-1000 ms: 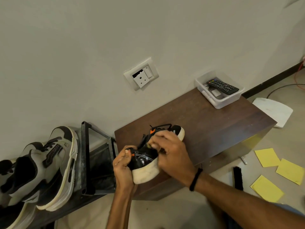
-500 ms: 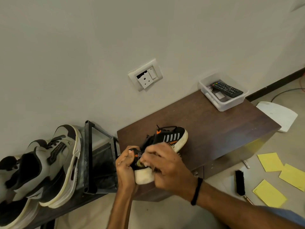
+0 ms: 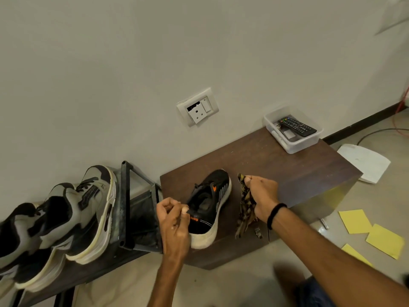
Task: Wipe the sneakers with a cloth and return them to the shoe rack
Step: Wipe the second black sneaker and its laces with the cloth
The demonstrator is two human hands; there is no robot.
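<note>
Black sneaker (image 3: 212, 200): stood upright on its sole on the dark wooden cabinet (image 3: 287, 169), toe pointed toward the wall, heel at the near left part of the top. The white heel sole is seen close to the cabinet's near edge. It lies between the two hands.

Open room: a bare stretch of cabinet top is seen beyond the toe and out to the right, up to the clear plastic tub (image 3: 294, 147) at the far corner, in which a remote (image 3: 296, 126) is laid. The cabinet's left edge is set just beside the metal frame of the shoe rack (image 3: 126, 207). Grey sneakers (image 3: 88, 207) are lined up on the rack, soles turned toward the frame.

Grip, left hand (image 3: 174, 227): fingers curled, the sneaker's heel rim pinched between thumb and forefinger.

Grip, right hand (image 3: 263, 196): closed round a patterned dark cloth (image 3: 244, 211), which is held just right of the sneaker and apart from it. The cloth's loose end is hung down past the cabinet's front edge. A black band (image 3: 275, 214) is worn on this wrist.

Floor, right: yellow paper sheets (image 3: 385, 240) and a white sheet (image 3: 365, 162) are noted, well apart from the sneaker.
</note>
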